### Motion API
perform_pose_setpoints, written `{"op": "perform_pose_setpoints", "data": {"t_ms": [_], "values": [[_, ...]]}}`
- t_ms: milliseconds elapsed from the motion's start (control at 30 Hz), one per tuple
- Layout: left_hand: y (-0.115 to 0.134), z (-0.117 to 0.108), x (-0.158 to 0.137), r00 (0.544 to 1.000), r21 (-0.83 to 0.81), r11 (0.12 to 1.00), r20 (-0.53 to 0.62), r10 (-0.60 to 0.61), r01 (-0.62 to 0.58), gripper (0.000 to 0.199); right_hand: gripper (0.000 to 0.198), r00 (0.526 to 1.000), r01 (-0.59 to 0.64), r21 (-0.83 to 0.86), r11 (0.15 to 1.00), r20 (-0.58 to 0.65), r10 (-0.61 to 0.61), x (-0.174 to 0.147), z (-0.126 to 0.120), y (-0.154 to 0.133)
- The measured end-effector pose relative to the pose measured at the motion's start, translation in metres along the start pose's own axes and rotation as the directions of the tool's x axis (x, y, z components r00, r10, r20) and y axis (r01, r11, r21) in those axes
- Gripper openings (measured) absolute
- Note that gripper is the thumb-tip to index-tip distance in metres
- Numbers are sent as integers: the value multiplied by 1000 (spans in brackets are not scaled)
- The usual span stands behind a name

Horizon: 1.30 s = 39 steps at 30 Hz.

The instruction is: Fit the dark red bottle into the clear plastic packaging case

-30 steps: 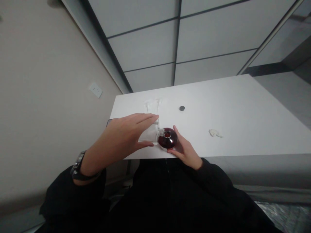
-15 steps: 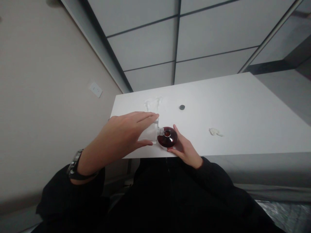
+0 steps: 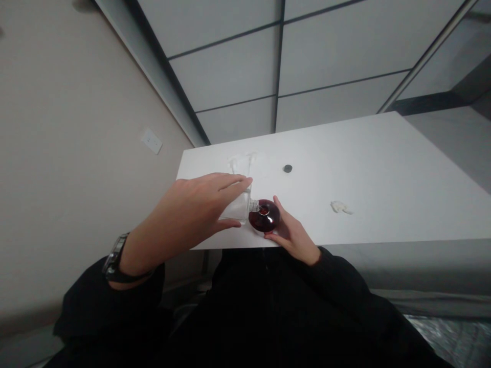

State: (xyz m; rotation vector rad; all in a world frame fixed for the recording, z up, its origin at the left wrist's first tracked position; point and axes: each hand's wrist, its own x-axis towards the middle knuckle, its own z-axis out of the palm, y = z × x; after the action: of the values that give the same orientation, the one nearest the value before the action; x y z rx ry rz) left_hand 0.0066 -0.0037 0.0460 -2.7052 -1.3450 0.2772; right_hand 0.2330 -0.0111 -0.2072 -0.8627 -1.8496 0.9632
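The left hand (image 3: 192,209) grips a clear glass bottle (image 3: 237,208), fingers wrapped over its top and thumb under it, tipped sideways so its neck meets the mouth of a round bottle (image 3: 264,216) just to its right. The round bottle holds dark red liquid and stands at the near edge of the white tabletop (image 3: 383,174). The clear bottle looks empty or nearly so, though the hand hides most of it. The right hand (image 3: 292,236) cups the round bottle from the near right, fingers curled against its side. Farther off lie a small dark cap (image 3: 287,168), a crumpled white scrap (image 3: 339,207) to the right, and a faint clear object (image 3: 241,162) that is hard to make out.
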Motion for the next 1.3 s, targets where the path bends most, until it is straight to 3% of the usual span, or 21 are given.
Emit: {"op": "perform_pose_setpoints", "data": {"t_ms": [567, 1300], "values": [[4, -6, 4, 1000, 83, 996, 15, 18, -19, 61, 101, 1000, -9, 1, 1000, 4, 9, 1, 0, -1], [10, -11, 7, 999, 77, 997, 32, 22, -24, 62, 101, 1000, -17, 6, 1000, 3, 17, 1, 1, -1]]}}
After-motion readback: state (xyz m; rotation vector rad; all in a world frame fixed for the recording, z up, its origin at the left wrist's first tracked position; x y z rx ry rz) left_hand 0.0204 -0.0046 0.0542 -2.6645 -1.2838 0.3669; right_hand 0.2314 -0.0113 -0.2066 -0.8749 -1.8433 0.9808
